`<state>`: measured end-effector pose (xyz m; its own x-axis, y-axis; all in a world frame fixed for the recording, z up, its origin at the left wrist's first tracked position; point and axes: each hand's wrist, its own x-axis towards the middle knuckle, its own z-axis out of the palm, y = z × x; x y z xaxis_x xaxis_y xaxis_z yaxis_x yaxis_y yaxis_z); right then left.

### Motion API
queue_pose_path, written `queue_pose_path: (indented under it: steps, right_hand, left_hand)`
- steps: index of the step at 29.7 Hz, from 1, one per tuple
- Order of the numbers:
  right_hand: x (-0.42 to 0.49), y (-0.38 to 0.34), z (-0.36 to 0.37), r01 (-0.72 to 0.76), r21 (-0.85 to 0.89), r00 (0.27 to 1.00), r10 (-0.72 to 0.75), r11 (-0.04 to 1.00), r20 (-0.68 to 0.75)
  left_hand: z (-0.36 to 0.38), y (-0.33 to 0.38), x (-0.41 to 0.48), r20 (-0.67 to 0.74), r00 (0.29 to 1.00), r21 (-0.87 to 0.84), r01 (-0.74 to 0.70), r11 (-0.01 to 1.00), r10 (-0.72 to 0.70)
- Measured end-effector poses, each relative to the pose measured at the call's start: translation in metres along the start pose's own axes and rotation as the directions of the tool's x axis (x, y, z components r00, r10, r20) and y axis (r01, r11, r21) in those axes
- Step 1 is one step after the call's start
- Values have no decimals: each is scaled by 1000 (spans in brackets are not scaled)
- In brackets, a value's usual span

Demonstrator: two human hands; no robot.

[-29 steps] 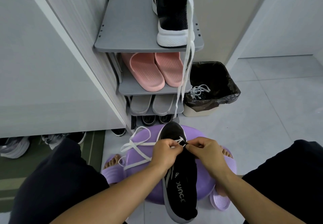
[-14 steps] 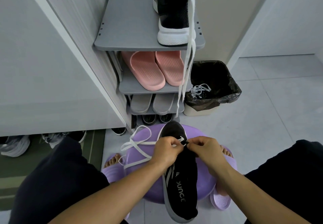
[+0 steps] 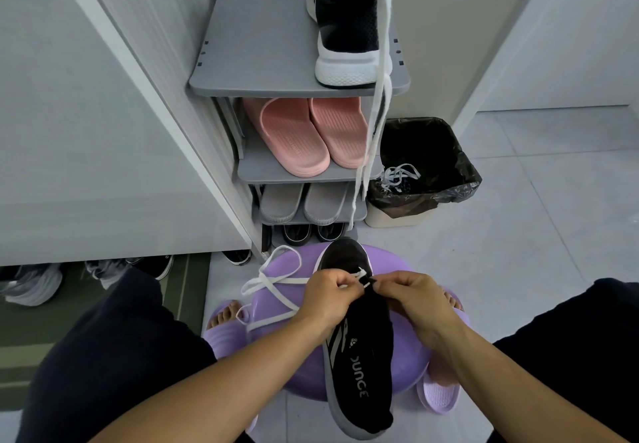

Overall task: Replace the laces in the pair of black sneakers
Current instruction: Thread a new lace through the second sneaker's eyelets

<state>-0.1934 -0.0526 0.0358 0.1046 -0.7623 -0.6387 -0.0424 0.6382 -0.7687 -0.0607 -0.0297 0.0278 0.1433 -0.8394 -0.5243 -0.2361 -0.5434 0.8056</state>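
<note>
**Q:** Centrally, where is the shoe that is being laced lying?
**A:** The black sneaker (image 3: 363, 356) is lying lengthwise on the purple stool (image 3: 406, 371). Its toe is pointing away from the person and its heel is overhanging the near edge.

**Q:** What are the hands doing?
**A:** Both are meeting over the front eyelets. The left hand (image 3: 325, 295) is curling its fingers around the white lace (image 3: 276, 282), whose slack is looping leftward over the stool. The right hand (image 3: 415, 299) is pinching thumb against forefinger, seemingly on the lace tip, though this is too small to confirm.

**Q:** And the other shoe?
**A:** The second sneaker (image 3: 345, 17) is standing on the top tier of the grey shoe rack (image 3: 262, 45). Its hanging lace (image 3: 375, 124) is trailing past the pink slippers (image 3: 294, 138). A tangle of laces (image 3: 397, 174) is lying in the lined bin (image 3: 425, 162) beside the rack.
</note>
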Motion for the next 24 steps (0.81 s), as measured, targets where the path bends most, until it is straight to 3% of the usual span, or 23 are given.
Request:
queue_pose_path:
  steps: [3,6,10,12,13,14,16,17,19,24]
  right_hand:
    - [-1,2,2,50,-60,999,-51,997,-16]
    - [-1,5,3,170,-249,980,-190,954,-58]
    - [-5,5,4,288,-634,931,-364,718,12]
    - [-7,7,5,335,-704,908,-413,626,64]
    - [-7,7,4,337,-665,911,-409,667,51]
    - [-6,7,4,305,-555,933,-359,774,12]
    - [-5,4,2,166,-213,985,-173,963,-12]
    - [-4,3,1,99,-89,995,-99,991,7]
    - [-1,4,-1,30,-19,999,-29,999,41]
    - [1,3,-4,49,74,999,-48,996,-12]
  left_hand:
    - [0,0,0,31,999,24,-22,999,21]
    - [1,2,2,20,999,79,-26,997,25]
    - [0,3,4,28,1000,84,-5,996,3]
    - [-2,3,6,38,999,127,-41,991,36]
    - [-3,3,8,43,997,155,-62,986,56]
    - [-3,3,8,46,996,178,-84,980,77]
    - [-2,3,8,51,992,211,-122,970,113]
    - [-1,4,7,49,990,222,-138,965,131]
    - [0,4,4,49,984,248,-179,952,172]
    - [3,-7,-4,51,952,567,-276,776,301]
